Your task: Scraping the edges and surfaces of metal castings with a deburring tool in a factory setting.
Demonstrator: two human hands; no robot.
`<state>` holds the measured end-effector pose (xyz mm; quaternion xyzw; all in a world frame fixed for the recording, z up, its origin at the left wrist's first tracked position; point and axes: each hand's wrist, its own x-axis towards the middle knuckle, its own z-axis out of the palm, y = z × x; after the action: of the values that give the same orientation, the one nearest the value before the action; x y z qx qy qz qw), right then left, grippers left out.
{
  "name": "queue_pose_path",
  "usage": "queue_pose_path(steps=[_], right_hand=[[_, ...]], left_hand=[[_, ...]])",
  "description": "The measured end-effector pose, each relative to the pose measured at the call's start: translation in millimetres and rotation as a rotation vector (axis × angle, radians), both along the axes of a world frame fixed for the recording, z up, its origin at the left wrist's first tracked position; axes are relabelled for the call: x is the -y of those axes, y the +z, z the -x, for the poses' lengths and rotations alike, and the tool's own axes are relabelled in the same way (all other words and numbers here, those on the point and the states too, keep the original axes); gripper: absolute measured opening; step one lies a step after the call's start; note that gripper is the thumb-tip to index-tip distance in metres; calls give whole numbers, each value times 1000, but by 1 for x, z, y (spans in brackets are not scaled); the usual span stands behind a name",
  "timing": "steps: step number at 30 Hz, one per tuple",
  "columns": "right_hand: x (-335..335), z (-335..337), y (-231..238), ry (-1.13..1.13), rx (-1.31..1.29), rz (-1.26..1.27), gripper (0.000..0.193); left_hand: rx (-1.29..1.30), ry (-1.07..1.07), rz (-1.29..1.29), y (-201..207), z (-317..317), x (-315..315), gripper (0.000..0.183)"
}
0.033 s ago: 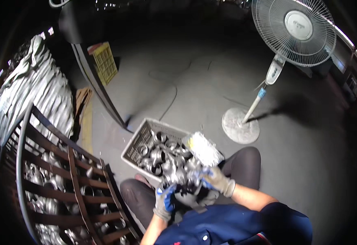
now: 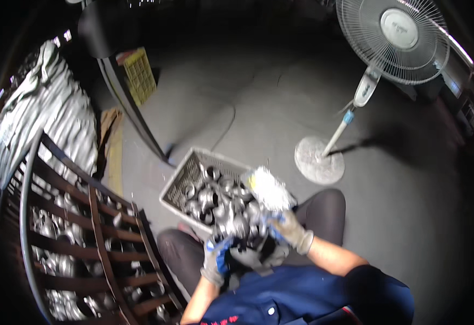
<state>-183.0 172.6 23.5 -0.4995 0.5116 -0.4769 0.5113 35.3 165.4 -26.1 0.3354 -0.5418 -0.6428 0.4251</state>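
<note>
Over my lap, at the near edge of a grey plastic crate, my two gloved hands are around a shiny metal pipe fitting. My left hand, in a grey and blue glove, has its fingers curled at the fitting's near left side. On the right, my right hand is closed at its other side, its fingertips partly lost among the metal parts. Blur hides the exact grip. Several more curved metal fittings lie heaped in the crate. A white, shiny wrapped bundle rests at the crate's right end.
To the left stands a rusty barred metal bin full of similar fittings, with a large pale sack behind it. A slanting metal post rises beyond the crate, beside a yellow crate. At right stands a pedestal fan.
The view has shifted slightly, so the crate and my knees sit a little higher. Both hands keep nearly the same place around the fitting.
</note>
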Motion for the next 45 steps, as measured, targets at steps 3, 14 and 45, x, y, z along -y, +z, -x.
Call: queue_pose_path(steps=[3,14,45], right_hand=[[-1,14,-1,-83,112,120,39],[-6,8,37,-95,-135,8,32],[-22,51,17,-198,531,282,26]], left_hand=[[-85,59,-212,4,1,-6,25],[-173,-50,-351,72,28,-16,34],[632,-37,903,59,49,-13,23]])
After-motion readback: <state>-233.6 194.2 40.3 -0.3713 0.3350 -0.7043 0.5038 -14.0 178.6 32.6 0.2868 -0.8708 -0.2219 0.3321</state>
